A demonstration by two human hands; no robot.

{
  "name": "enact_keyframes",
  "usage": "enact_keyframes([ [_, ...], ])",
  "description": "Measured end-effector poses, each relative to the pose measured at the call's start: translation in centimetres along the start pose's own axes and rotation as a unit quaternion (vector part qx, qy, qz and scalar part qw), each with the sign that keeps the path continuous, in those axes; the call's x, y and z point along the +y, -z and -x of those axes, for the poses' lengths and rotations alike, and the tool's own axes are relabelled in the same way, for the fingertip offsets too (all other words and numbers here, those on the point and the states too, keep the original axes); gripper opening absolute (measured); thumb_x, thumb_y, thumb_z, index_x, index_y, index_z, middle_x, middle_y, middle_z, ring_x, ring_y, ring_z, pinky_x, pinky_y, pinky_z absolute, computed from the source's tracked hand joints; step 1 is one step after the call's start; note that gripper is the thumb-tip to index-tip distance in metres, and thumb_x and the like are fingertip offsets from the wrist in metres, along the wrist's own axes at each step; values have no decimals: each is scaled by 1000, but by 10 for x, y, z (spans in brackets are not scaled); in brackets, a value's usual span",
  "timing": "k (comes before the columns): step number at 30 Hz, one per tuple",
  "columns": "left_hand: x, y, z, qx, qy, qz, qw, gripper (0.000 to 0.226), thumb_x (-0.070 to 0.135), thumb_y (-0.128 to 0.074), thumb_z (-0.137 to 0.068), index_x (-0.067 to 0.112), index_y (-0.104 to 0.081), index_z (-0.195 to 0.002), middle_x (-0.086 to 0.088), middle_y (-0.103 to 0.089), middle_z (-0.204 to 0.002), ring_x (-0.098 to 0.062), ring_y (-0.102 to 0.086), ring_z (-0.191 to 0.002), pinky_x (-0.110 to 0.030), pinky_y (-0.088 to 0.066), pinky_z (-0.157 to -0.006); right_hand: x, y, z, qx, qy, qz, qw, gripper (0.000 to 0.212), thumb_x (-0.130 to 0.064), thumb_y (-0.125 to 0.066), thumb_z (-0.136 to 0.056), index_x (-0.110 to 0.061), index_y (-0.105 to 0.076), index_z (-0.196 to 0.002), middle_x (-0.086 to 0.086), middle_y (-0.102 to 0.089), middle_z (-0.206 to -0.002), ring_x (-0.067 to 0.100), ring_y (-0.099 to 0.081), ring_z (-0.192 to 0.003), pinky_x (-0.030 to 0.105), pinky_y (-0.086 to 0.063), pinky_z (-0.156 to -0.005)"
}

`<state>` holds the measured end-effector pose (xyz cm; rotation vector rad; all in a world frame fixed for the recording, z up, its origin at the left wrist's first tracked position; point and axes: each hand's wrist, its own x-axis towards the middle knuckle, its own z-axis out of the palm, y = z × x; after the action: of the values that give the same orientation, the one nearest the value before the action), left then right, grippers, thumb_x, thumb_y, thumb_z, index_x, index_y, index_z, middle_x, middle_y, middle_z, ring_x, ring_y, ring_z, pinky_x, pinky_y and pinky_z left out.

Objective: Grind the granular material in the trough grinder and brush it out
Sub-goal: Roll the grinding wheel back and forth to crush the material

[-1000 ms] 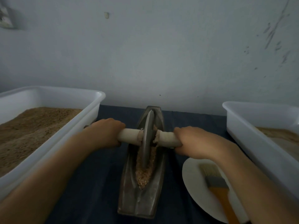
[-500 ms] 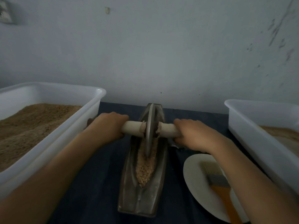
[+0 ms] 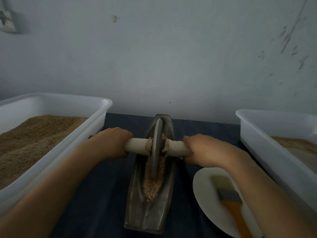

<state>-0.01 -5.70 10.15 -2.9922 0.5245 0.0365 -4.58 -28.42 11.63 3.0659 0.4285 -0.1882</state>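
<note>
While a white tub (image 3: 56,134) of brown grain sits at far left on the dark surface (image 3: 103,194), the left hand (image 3: 111,143) has its grip curled round the pale axle handle (image 3: 137,145). Mid-frame, the grinding wheel (image 3: 156,148) stands upright in the metal trough grinder (image 3: 137,194), over granular material (image 3: 151,188). Further right, the right hand (image 3: 204,149) likewise wraps the handle's other end; nearer, a brush (image 3: 228,196) lies on a white plate (image 3: 204,189), beside another tub (image 3: 267,152).

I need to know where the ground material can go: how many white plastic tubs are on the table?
2: one tub at the left edge beside the left hand, one tub at the right edge; both run out of frame.
</note>
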Motion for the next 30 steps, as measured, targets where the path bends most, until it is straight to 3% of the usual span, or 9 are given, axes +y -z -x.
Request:
enact_keyframes([
  [5,2,18,18,-113,-25,1,993,38,26,-67,-83,25,-55,-119,4,-60,-116,-12,-57,-104,-23,-40,-88,-5,13,18,-96,24,-45,994,28,-22,-58,-88,-2,-60,-107,6,-56,-86,16,-51,-73,27,-35,-58],
  [9,1,16,13,-116,-29,-11,993,39,27,-68,-83,23,-55,-120,3,-62,-115,-12,-58,-102,-21,-41,-84,-5,11,13,-77,25,-28,996,22,-23,-57,-88,-5,-55,-101,1,-51,-81,12,-47,-67,24,-32,-52],
  [14,-6,-2,-9,-1,-15,10,1000,35,28,-67,-81,25,-56,-114,2,-63,-110,-14,-59,-100,-28,-46,-88,5,-2,-7,41,9,3,999,19,-25,-56,-88,-18,-38,-91,-2,-47,-85,13,-44,-71,22,-27,-51],
  [19,-3,-17,-21,160,11,-16,987,23,33,-60,-84,25,-50,-103,2,-62,-104,-18,-60,-96,-28,-38,-74,16,-20,-26,182,4,57,982,18,-26,-51,-88,-16,-44,-102,4,-56,-105,24,-52,-92,31,-23,-66],
  [22,2,-22,-21,236,13,-44,971,21,31,-59,-86,22,-48,-101,2,-61,-105,-18,-58,-98,-29,-37,-82,15,-25,-27,223,-6,78,972,21,-28,-50,-89,-15,-45,-105,3,-55,-106,24,-51,-94,31,-21,-67],
  [25,1,-18,-17,198,12,-33,980,20,31,-58,-87,22,-49,-103,2,-61,-108,-17,-58,-100,-28,-39,-83,11,-23,-21,198,2,81,977,17,-26,-49,-90,-14,-44,-102,4,-56,-103,23,-52,-88,30,-24,-65],
  [28,-1,-12,-8,118,8,-16,993,25,33,-60,-86,25,-50,-109,4,-60,-112,-15,-58,-104,-26,-37,-77,6,-12,-12,100,8,27,995,18,-24,-53,-89,-16,-37,-90,5,-53,-92,18,-45,-74,27,-26,-53],
  [30,-2,-8,1,60,-1,-8,998,31,33,-63,-84,27,-52,-113,5,-61,-114,-13,-58,-105,-26,-42,-85,2,-4,-3,27,4,0,1000,19,-24,-56,-88,-16,-39,-92,0,-45,-83,15,-44,-73,21,-26,-50],
])
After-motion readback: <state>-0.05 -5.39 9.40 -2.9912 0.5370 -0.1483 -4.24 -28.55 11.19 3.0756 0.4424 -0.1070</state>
